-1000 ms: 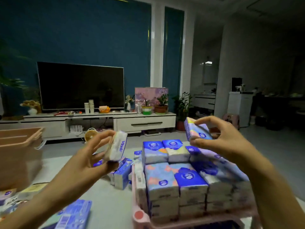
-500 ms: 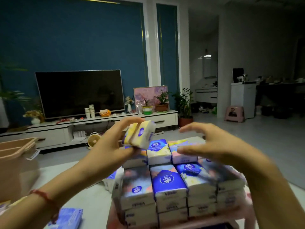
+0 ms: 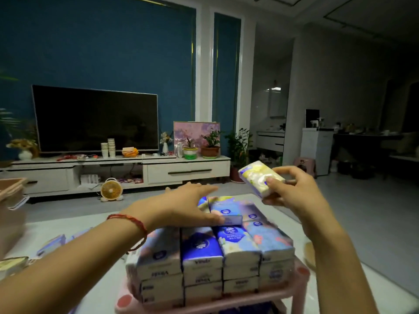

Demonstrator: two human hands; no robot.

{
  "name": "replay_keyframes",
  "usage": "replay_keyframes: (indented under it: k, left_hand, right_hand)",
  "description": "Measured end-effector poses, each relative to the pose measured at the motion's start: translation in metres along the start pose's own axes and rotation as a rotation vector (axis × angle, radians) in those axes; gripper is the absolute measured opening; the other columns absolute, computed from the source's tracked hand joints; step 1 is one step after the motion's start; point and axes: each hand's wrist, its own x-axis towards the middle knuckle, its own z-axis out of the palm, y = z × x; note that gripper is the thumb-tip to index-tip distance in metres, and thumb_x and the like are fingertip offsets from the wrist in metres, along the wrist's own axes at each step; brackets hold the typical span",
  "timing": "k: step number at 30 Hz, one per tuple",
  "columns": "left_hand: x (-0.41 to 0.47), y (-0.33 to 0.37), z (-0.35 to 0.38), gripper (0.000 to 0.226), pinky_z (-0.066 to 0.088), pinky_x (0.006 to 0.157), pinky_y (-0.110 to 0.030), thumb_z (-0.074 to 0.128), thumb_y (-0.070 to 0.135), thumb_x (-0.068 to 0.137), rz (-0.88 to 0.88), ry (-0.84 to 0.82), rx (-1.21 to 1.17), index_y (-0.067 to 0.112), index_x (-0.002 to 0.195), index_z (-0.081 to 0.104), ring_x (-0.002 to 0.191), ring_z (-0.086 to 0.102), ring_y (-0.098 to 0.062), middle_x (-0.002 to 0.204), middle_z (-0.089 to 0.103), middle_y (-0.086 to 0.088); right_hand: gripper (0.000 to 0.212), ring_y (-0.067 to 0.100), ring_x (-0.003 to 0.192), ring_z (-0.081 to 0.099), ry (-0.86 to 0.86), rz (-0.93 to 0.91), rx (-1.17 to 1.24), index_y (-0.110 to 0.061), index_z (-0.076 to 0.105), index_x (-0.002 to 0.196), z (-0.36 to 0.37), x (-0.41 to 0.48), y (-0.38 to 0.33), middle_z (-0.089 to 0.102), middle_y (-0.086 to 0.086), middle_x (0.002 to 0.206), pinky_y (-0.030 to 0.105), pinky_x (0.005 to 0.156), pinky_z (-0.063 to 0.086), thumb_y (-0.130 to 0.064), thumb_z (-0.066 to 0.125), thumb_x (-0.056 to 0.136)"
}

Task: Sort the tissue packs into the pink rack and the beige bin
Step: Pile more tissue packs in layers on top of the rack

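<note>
Pink rack nearly full; loose packs lie unsorted on bench. Left hand flat on stack; right hand pinches yellow pack.

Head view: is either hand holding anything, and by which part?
The right hand grips the yellow-white tissue pack by its lower right end. The left hand holds nothing, its fingers flat over the stacked packs.
</note>
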Motion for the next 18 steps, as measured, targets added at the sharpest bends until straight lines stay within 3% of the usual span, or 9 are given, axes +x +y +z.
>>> replay_keyframes:
  k: [4,8,10,14,16,18]
  left_hand:
    - [0.003,0.0,0.009,0.068,0.025,0.108,-0.025,0.047,0.06,0.085,-0.041,-0.011,0.005,0.034,0.145,0.027,0.136,0.029,-0.013,0.151,0.028,0.007]
    - [0.009,0.001,0.015,0.067,0.022,0.113,-0.046,0.044,0.064,0.083,-0.104,-0.001,0.032,0.037,0.142,0.028,0.136,0.029,-0.017,0.15,0.028,0.005]
    - [0.008,0.003,0.016,0.065,0.023,0.112,-0.049,0.042,0.063,0.084,-0.103,0.013,0.019,0.035,0.142,0.03,0.136,0.029,-0.017,0.149,0.029,0.004]
    - [-0.005,-0.004,0.007,0.064,0.022,0.114,-0.04,0.032,0.061,0.085,-0.079,0.182,-0.075,0.028,0.14,0.035,0.136,0.029,-0.013,0.15,0.031,0.005]
    - [-0.018,-0.017,0.003,0.071,0.022,0.114,-0.03,0.028,0.062,0.079,-0.078,0.269,-0.114,0.027,0.14,0.036,0.137,0.028,-0.011,0.149,0.032,0.006]
    - [-0.033,-0.031,0.003,0.077,0.022,0.111,-0.028,0.027,0.063,0.071,-0.11,0.297,-0.17,0.031,0.141,0.033,0.138,0.026,-0.01,0.151,0.028,0.006]
  right_hand:
    - [0.012,0.019,0.046,0.059,-0.011,0.069,-0.045,-0.009,0.052,0.091,-0.007,0.008,0.011,0.06,0.012,0.068,0.025,0.046,0.055,0.001,0.058,0.088]
    - [0.012,0.021,0.043,0.059,-0.026,0.11,-0.185,-0.008,0.051,0.089,-0.002,0.01,0.018,0.062,0.011,0.065,0.031,0.05,0.054,-0.005,0.061,0.086]
    - [0.016,0.019,0.042,0.058,-0.033,0.124,-0.283,-0.008,0.05,0.086,0.0,0.01,0.02,0.064,0.01,0.066,0.034,0.053,0.052,-0.013,0.065,0.084]
    - [0.032,0.017,0.058,0.044,-0.116,0.103,-0.682,-0.008,0.057,0.076,-0.007,0.005,0.014,0.056,0.006,0.07,0.027,0.051,0.031,-0.037,0.067,0.083]
    - [0.033,0.019,0.066,0.047,-0.129,0.087,-0.716,-0.007,0.063,0.077,-0.01,0.005,0.012,0.057,0.008,0.073,0.028,0.055,0.032,-0.039,0.064,0.085]
    - [0.032,0.02,0.086,0.056,-0.089,-0.018,-0.724,-0.009,0.065,0.091,-0.009,0.006,0.012,0.063,0.007,0.091,0.029,0.07,0.041,-0.04,0.061,0.087]
